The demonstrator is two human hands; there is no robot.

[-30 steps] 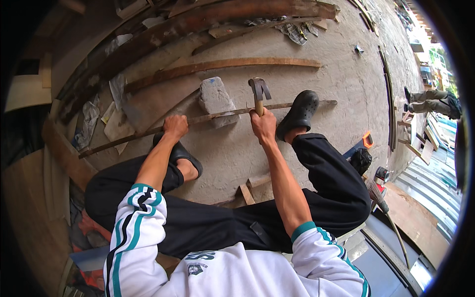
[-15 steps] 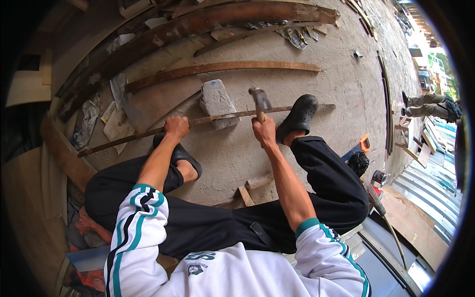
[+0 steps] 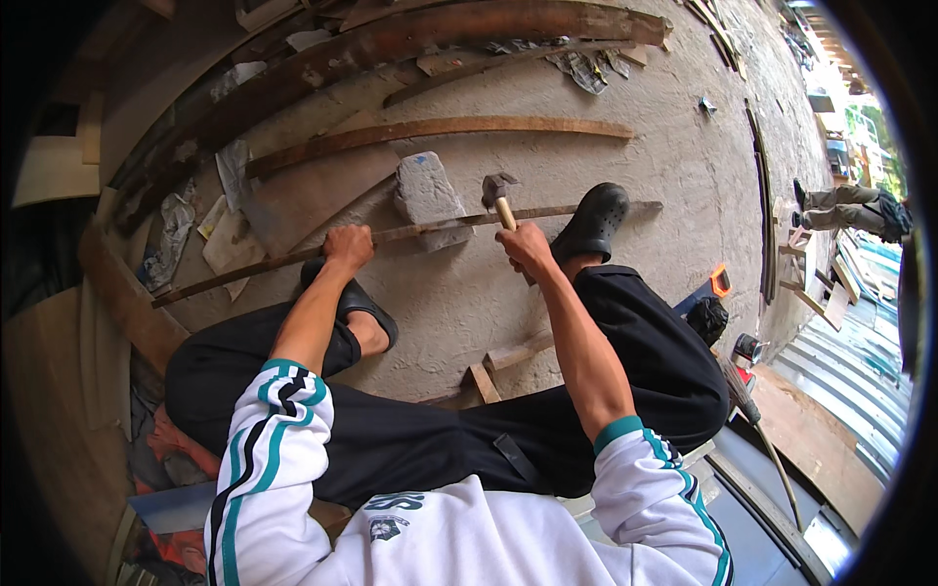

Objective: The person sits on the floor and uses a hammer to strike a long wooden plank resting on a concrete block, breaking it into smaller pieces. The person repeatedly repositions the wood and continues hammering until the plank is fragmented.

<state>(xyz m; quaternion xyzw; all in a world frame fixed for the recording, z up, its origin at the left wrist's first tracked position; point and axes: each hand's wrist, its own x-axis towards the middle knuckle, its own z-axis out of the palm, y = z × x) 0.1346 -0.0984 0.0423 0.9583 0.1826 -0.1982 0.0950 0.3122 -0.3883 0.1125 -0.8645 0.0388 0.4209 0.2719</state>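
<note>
My left hand (image 3: 349,246) is closed around a long, thin wooden strip (image 3: 264,266) that runs left to right in front of me. The strip crosses a pale concrete block (image 3: 427,188), and its right part passes by my right clog (image 3: 593,225). In my right hand (image 3: 526,249) is a claw hammer (image 3: 502,195), gripped by its wooden handle. Its metal head is raised just right of the block and beyond the strip in the picture. Whether the head touches anything cannot be made out.
Loose boards (image 3: 440,128) and a heavy beam (image 3: 489,21) lie on the far floor. A handsaw with an orange handle (image 3: 720,281) and a power tool (image 3: 741,396) are to my right. Another person's legs (image 3: 850,207) show at far right. Wood offcuts (image 3: 518,354) lie between my legs.
The hammer has swung a little to the left, its head turning, and my right forearm has shifted with it. My left hand stays on the strip, which has hardly moved.
</note>
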